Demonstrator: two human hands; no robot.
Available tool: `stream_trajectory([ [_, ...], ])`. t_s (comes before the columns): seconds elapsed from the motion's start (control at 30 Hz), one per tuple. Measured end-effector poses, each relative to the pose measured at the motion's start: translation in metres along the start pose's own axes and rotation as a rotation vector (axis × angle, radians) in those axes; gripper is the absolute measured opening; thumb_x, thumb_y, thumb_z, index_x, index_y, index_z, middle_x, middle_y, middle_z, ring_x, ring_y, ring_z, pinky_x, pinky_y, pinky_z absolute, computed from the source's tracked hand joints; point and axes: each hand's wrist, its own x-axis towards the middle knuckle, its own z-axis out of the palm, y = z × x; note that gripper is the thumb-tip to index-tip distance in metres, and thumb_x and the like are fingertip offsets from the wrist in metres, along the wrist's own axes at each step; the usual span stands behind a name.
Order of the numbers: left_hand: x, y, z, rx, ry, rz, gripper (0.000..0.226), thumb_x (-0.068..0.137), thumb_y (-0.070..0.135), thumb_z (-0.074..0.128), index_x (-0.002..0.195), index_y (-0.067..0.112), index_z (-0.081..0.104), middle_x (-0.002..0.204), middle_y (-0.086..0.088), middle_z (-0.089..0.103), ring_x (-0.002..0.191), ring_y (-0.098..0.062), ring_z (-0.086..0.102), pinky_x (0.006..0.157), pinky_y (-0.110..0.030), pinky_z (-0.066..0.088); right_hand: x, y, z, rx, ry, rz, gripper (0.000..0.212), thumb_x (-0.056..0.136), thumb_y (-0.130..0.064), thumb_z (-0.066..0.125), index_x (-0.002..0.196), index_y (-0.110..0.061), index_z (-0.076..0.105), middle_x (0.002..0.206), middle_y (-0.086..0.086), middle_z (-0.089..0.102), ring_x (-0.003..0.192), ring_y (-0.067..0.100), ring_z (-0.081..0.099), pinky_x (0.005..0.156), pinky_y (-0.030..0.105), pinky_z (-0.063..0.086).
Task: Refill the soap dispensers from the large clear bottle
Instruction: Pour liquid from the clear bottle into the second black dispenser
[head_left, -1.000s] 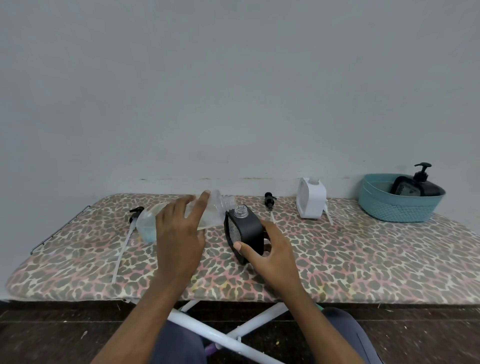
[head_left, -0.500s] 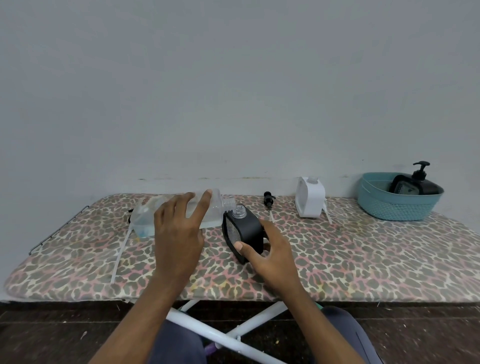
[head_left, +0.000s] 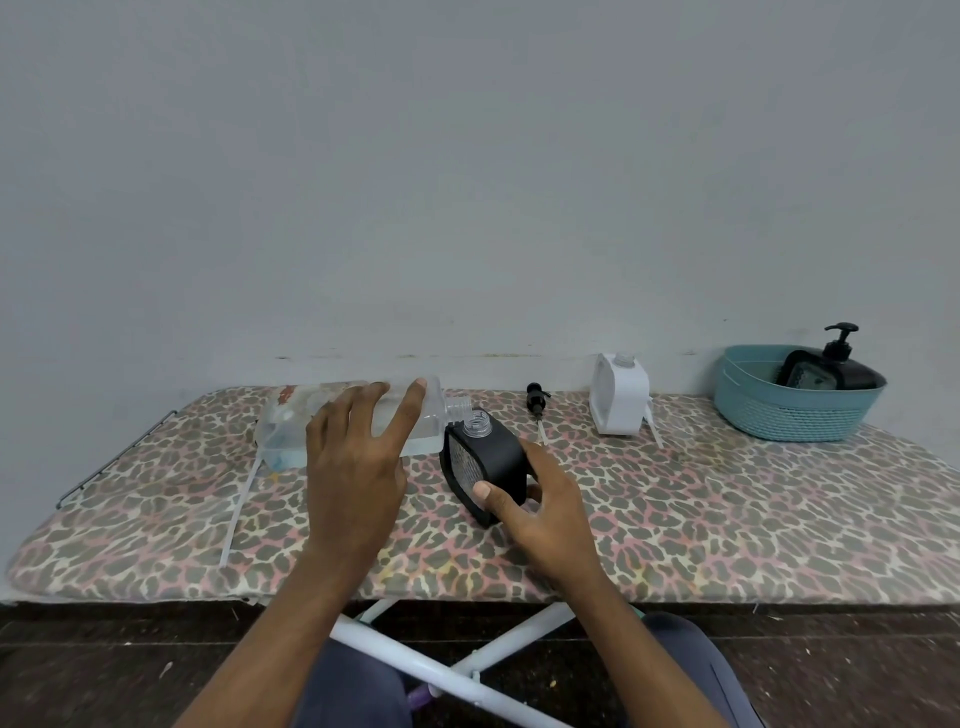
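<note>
A leopard-print ironing board (head_left: 727, 519) stands against a plain grey wall (head_left: 467, 182). The left hand (head_left: 353, 467) closes its grip over the clear bottle (head_left: 291, 421), held on its side just left of the black dispenser (head_left: 493, 457) with its open mouth at the dispenser's neck. The right hand (head_left: 545, 509) clasps that dispenser between thumb and fingers. Beyond it to the right are a loose pump (head_left: 535, 397), a white dispenser (head_left: 621, 400) and a basket (head_left: 779, 410).

Head camera (wide-angle) faces forward-down, near board (head_left: 727, 519).
</note>
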Motion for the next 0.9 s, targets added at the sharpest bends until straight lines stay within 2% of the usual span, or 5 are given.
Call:
stream_trajectory([
  [0.2,0.0001,0.0005,-0.0005,0.004,0.006,0.001,0.091,0.066,-0.016,0.071,0.149,0.020,0.057,0.135,-0.017,0.060,0.128,-0.040,0.055,0.105,-0.054,0.039,0.0007,0.0011,0.0002,0.021,0.001,0.009,0.052,0.092,-0.041,0.080,0.137,-0.048,0.054,0.126,-0.027,0.065,0.111,-0.025,0.055,0.082,-0.002,0.044],
  [0.3,0.0000,0.0005,-0.0002,-0.004,0.008,-0.003,0.093,0.065,-0.016,0.071,0.149,0.020,0.057,0.135,-0.017,0.060,0.128,-0.040,0.054,0.105,-0.054,0.039,0.0003,0.0009,-0.0003,0.021,-0.003,0.023,0.048,0.093,-0.039,0.080,0.130,-0.049,0.052,0.120,-0.030,0.064,0.107,-0.026,0.055,0.080,0.000,0.045],
  [0.4,0.0001,0.0001,0.0007,-0.008,0.002,-0.006,0.094,0.064,-0.017,0.072,0.150,0.020,0.057,0.135,-0.017,0.060,0.128,-0.040,0.055,0.104,-0.054,0.040,0.0006,0.0020,-0.0001,0.027,0.005,0.033,0.043,0.092,-0.040,0.081,0.123,-0.049,0.052,0.118,-0.023,0.068,0.110,-0.017,0.060,0.081,0.006,0.048],
  [0.53,-0.0006,0.0000,0.0010,-0.012,0.000,-0.008,0.095,0.064,-0.016,0.073,0.150,0.021,0.057,0.135,-0.017,0.060,0.128,-0.040,0.054,0.104,-0.054,0.040,0.0008,0.0027,0.0000,0.048,0.012,0.033,0.041,0.091,-0.037,0.082,0.123,-0.041,0.056,0.117,-0.019,0.071,0.108,-0.014,0.062,0.081,0.005,0.049],
  [0.9,-0.0011,0.0006,0.0006,-0.018,-0.004,-0.014,0.094,0.065,-0.015,0.072,0.150,0.021,0.057,0.135,-0.016,0.060,0.129,-0.039,0.054,0.104,-0.053,0.038,0.0015,0.0017,-0.0010,0.051,0.006,0.028,0.037,0.091,-0.038,0.081,0.118,-0.046,0.056,0.115,-0.023,0.071,0.111,-0.013,0.062,0.086,0.005,0.048],
])
